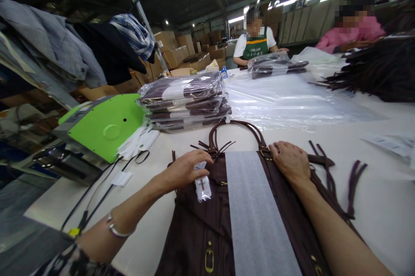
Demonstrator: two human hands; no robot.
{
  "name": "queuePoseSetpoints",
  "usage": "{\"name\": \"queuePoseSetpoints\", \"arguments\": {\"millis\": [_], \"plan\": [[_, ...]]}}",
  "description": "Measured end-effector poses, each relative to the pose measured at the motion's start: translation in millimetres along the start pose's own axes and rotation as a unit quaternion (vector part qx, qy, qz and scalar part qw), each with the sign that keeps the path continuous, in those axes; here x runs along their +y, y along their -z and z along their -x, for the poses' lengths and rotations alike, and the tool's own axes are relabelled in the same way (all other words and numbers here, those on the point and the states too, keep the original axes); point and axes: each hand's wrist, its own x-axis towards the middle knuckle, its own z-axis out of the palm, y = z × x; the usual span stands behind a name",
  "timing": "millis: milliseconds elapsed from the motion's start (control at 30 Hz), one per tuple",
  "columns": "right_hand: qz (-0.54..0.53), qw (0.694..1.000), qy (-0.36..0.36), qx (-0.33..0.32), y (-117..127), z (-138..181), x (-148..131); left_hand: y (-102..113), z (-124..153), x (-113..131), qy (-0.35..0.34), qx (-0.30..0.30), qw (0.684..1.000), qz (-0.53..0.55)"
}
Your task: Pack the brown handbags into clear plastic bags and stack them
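Observation:
A dark brown handbag (217, 215) with buckles and fringe ties lies flat in front of me, its two handles (238, 123) pointing away. Down its middle runs a strip of white paper (256, 211). At the bag's upper left, my left hand (189, 168) has its thumb across a small clear plastic packet (203, 189) with something printed or dark inside. The fingers of my right hand (290, 159) are bent over the bag's upper right edge, beside the base of a handle. Its thumb is hidden.
Plastic-wrapped brown bags (188, 98) are stacked beyond the handbag. A green machine (106, 126), white tags (138, 142) and cables stand left. Clear plastic sheets (275, 98) cover the far table. A co-worker in a green apron (257, 49) handles a wrapped bag. Dark fringed pieces (382, 68) are heaped right.

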Motion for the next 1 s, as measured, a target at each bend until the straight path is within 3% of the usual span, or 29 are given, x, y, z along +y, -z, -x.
{"name": "queuePoseSetpoints", "arguments": {"millis": [100, 167, 300, 633, 833, 1000], "plan": [[-0.001, 1.000, -0.003, 0.009, 0.1, 0.2, -0.1, -22.8, 1.0, -16.4, 0.118, 0.100, 0.987, -0.047], [-0.002, 1.000, -0.005, 0.012, -0.7, 0.1, 0.1, -38.9, 2.6, -24.9, 0.156, 0.093, 0.981, -0.073], [-0.006, 1.000, -0.004, 0.001, -2.2, -0.5, 0.9, -57.3, 11.4, -29.2, 0.168, 0.073, 0.978, -0.098], [-0.004, 1.000, -0.002, 0.003, -0.5, 0.6, 0.3, -57.3, 33.6, -5.5, 0.152, 0.105, 0.975, -0.119], [0.003, 1.000, -0.002, -0.002, 0.1, 0.6, 0.2, -53.0, 28.1, 0.2, 0.203, 0.125, 0.961, -0.139], [-0.001, 1.000, -0.004, 0.000, 0.6, -0.4, -0.5, -59.0, 24.7, -1.1, 0.180, 0.068, 0.971, -0.140]]}}
